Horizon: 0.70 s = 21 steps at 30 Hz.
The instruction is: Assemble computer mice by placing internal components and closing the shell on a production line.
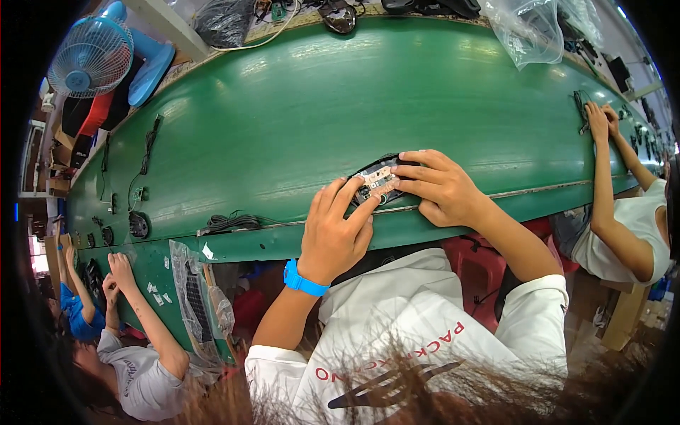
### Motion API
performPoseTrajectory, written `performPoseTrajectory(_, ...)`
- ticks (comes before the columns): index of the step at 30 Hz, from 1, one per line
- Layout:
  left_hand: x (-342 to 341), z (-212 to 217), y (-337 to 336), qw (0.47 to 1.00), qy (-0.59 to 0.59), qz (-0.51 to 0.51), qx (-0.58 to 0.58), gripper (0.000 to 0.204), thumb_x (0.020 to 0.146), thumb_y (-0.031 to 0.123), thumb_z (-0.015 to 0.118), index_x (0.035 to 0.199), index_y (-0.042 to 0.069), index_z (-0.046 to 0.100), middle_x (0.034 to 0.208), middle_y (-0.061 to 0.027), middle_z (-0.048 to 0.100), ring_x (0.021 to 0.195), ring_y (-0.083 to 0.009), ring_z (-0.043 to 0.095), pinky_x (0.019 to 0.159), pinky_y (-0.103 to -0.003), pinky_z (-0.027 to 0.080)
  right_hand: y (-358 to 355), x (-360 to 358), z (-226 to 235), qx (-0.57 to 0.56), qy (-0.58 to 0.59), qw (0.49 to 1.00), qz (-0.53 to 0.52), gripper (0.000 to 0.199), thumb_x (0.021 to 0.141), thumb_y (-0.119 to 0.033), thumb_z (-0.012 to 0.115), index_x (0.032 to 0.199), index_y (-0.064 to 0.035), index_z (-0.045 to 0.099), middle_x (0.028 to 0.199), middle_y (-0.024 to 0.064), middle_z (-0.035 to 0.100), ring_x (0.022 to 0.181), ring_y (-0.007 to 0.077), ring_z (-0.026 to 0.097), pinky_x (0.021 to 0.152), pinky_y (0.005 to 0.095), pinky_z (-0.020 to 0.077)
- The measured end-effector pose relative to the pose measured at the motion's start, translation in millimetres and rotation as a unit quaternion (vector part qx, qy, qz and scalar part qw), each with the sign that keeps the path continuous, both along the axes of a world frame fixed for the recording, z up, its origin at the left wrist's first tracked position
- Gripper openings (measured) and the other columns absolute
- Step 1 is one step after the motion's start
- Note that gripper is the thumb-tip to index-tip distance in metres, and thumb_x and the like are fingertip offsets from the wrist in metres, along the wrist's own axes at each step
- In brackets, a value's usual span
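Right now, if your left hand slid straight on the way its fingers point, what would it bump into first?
Probably the tan circuit board in its black shell; the left hand seems to be touching it, though depth is unclear.

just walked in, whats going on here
Someone has a black shell with a circuit board in it between both hands at the near side of a green worktop. The left hand is on its left end, the right hand on its right. A coiled black cable lies to the left. Other workers are along both sides.
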State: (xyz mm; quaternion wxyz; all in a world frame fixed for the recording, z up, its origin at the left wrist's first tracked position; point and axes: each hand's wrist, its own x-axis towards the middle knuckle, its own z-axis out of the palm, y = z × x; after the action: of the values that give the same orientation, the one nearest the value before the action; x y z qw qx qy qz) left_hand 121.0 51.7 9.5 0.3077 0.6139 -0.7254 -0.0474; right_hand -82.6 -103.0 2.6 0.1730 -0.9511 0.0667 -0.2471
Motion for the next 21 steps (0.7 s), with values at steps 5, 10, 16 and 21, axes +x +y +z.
performPoseTrajectory(5, -1.1, 5.7, -4.2, 1.0, -0.005, -0.005, 0.012, 0.036, 0.078, 0.004, 0.067, 0.114, 0.009, 0.069, 0.129, -0.0156, 0.057, 0.118, -0.0372, 0.053, 0.097, -0.048, 0.044, 0.9, -2.2, -0.9, 0.016, -0.002, 1.0, -0.014, 0.04, 0.067, -0.004, 0.064, 0.107, -0.0067, 0.069, 0.123, 0.0089, 0.065, 0.124, 0.0323, 0.055, 0.101, 0.0491, 0.0458)
performPoseTrajectory(10, -1.9, 7.9, -7.1, 1.0, -0.012, -0.006, 0.022, 0.036, 0.079, 0.003, 0.067, 0.114, 0.009, 0.069, 0.129, -0.0149, 0.058, 0.118, -0.0366, 0.053, 0.097, -0.047, 0.044, -0.9, -0.5, 8.3, -0.029, 0.006, 0.999, -0.031, 0.041, 0.065, -0.006, 0.064, 0.105, -0.0078, 0.07, 0.118, 0.009, 0.066, 0.122, 0.0323, 0.055, 0.099, 0.0487, 0.0462)
performPoseTrajectory(16, -4.3, 5.2, -8.3, 1.0, -0.011, -0.007, 0.009, 0.035, 0.079, 0.004, 0.066, 0.113, 0.01, 0.07, 0.128, -0.014, 0.058, 0.117, -0.0353, 0.054, 0.095, -0.047, 0.044, 12.8, 10.9, 19.3, 0.025, -0.033, 0.999, -0.023, 0.039, 0.06, -0.004, 0.059, 0.098, -0.0059, 0.071, 0.104, 0.0093, 0.066, 0.107, 0.0331, 0.058, 0.093, 0.0477, 0.048)
performPoseTrajectory(21, -4.5, 4.1, -7.8, 1.0, -0.017, -0.005, -0.004, 0.033, 0.079, 0.007, 0.067, 0.111, 0.01, 0.07, 0.126, -0.0129, 0.059, 0.114, -0.0337, 0.054, 0.093, -0.046, 0.045, 15.4, 14.4, 22.9, 0.044, 0.032, 0.998, -0.023, 0.034, 0.06, -0.007, 0.059, 0.092, -0.0061, 0.069, 0.093, 0.0074, 0.06, 0.095, 0.0301, 0.055, 0.086, 0.0447, 0.0483)
